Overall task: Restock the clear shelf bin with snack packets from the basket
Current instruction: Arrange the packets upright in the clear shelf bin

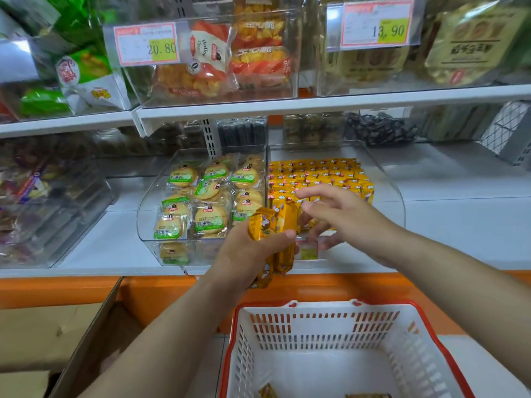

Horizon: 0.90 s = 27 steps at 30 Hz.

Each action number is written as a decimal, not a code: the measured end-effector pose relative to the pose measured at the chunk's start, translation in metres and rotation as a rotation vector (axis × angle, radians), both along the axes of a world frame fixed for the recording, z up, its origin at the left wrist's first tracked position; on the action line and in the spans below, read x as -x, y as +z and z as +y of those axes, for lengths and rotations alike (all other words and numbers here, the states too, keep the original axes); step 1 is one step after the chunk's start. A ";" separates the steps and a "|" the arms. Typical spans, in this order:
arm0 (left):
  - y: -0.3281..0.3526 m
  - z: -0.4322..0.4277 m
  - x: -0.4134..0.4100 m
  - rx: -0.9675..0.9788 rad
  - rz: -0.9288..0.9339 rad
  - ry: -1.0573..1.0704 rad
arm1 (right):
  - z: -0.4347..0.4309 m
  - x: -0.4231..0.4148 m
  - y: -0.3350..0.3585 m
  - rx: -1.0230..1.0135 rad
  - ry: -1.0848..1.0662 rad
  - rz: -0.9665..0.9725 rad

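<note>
My left hand (253, 251) grips a bunch of yellow snack packets (273, 225) just in front of the clear shelf bin (393, 196). Rows of the same yellow packets (316, 173) fill the back of that bin. My right hand (342, 216) hovers over the bin's front with fingers spread and loosely bent, holding nothing; its fingertips are close to the packets in my left hand. Below, the white basket with a red rim (324, 308) stands nearly bare, with two yellow packets (268, 391) at its bottom edge.
A neighbouring clear bin (149, 208) to the left holds round green-labelled biscuits. The upper shelf (287, 106) carries bins with price tags 20.80 and 13.90. A cardboard box (57, 334) sits lower left. An orange ledge (316, 285) runs under the shelf.
</note>
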<state>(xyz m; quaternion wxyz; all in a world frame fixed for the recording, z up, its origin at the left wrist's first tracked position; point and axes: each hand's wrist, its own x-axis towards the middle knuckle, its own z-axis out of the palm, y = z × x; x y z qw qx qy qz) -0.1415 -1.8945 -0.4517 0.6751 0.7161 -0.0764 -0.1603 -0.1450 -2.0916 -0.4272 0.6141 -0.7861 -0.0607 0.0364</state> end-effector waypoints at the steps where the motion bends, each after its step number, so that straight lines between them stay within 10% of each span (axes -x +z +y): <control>1: 0.000 -0.004 0.004 0.002 -0.018 -0.023 | 0.003 0.005 0.001 0.007 0.009 0.008; 12: 0.002 -0.011 0.012 0.100 0.065 0.046 | -0.027 0.010 -0.006 -0.333 -0.142 0.128; 27: 0.002 0.000 -0.003 0.108 0.091 0.126 | -0.018 0.015 -0.014 -0.247 0.236 0.245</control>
